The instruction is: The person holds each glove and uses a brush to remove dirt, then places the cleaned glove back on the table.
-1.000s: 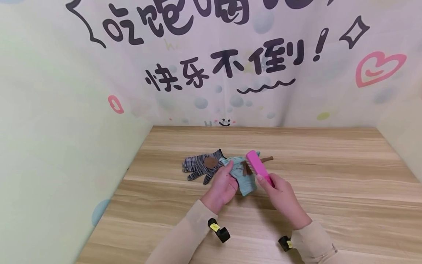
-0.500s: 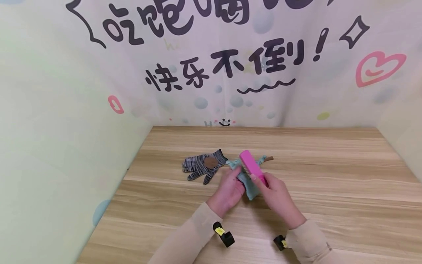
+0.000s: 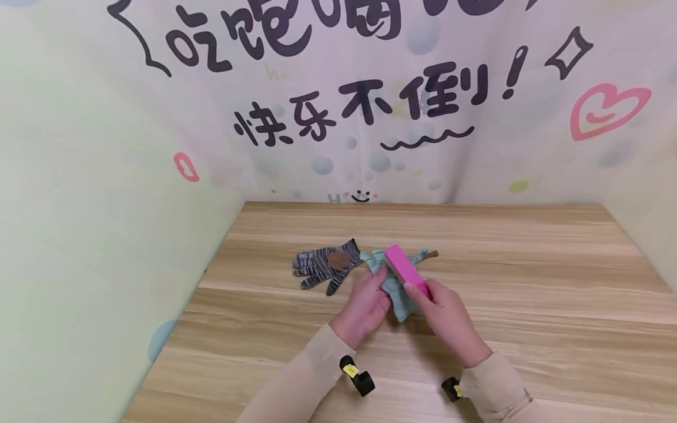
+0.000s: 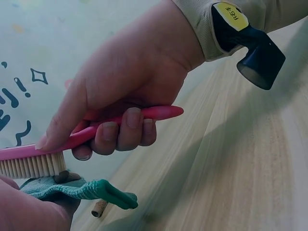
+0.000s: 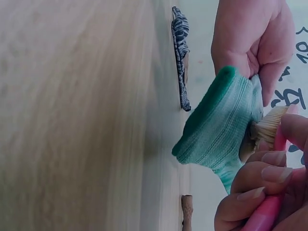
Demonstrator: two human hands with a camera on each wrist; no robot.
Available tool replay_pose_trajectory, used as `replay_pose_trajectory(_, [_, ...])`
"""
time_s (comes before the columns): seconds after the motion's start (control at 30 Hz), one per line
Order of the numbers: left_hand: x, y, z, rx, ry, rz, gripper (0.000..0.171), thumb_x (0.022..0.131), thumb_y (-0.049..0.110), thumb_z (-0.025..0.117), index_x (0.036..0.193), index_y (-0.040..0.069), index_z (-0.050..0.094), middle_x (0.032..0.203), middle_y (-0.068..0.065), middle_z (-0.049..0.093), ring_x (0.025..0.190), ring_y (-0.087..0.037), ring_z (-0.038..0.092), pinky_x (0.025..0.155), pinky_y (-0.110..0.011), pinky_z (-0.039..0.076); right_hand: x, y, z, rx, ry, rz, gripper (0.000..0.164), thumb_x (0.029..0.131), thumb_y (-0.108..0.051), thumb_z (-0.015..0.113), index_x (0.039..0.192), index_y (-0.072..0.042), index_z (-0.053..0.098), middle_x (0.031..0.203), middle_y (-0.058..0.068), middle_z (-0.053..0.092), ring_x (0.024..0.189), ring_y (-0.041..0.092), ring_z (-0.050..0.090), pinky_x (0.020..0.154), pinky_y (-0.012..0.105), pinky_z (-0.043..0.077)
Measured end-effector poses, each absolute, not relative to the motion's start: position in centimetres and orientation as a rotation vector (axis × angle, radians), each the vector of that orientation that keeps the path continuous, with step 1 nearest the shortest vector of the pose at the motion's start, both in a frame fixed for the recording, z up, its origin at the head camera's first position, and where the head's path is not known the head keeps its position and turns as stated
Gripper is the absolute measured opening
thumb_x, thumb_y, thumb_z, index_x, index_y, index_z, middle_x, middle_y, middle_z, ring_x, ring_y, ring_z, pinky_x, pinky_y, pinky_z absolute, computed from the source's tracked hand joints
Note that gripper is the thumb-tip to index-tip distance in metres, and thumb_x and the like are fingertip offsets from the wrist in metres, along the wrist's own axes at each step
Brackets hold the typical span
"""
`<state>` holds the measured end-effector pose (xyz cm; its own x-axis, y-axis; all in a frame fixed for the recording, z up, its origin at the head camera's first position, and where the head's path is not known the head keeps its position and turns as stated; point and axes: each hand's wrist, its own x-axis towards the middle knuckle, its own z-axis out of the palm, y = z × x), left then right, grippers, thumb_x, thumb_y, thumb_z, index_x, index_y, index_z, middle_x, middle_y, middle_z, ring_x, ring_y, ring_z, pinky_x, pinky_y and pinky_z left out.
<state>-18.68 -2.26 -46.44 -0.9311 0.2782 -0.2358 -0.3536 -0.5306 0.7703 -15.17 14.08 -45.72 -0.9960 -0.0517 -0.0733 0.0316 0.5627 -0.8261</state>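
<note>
Your right hand (image 3: 449, 316) grips the pink brush (image 3: 406, 269) with its long axis slanting forward and left across the teal knit piece (image 3: 400, 301), which your left hand (image 3: 365, 308), the nearer one, pinches above the bench (image 3: 555, 329), bristles (image 4: 36, 166) facing it.

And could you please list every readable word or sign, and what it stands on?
"快乐不倒!": backdrop, lower line.
"吃饱": backdrop, upper line; the rest is cut off.
Apparently "R右手": yellow label on the right wrist's mount.
Left wrist's yellow label: too small to read.
Backdrop's pale letters: too faint to read fully.
</note>
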Motion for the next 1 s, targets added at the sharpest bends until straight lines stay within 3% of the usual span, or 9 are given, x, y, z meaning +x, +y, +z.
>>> replay_pose_trajectory(0.57, [-18.9,-2.9,-46.5,-0.183,1.285,2.483,0.041,0.109,0.02,0.042,0.143,-0.004,0.042,0.148,-0.018,0.054,0.139,-0.025,0.052,0.117,-0.035,0.044,-15.0,14.9,-45.4,-0.029,2.688,-1.428,0.046,0.103,-0.048,0.052,0.099,-0.004,0.061,0.071,0.002,0.044,0.063,0.015,0.043,0.05,0.023,0.037])
replay_pose_trajectory(1.0, [-19.2,-3.0,-46.4,-0.155,1.266,2.47,0.042,0.11,0.02,0.037,0.144,-0.005,0.038,0.151,-0.02,0.05,0.141,-0.025,0.049,0.119,-0.037,0.041,-15.2,15.7,-45.7,-0.023,2.668,-1.402,0.051,0.104,-0.051,0.048,0.097,-0.002,0.059,0.07,0.003,0.043,0.064,0.017,0.044,0.052,0.024,0.038])
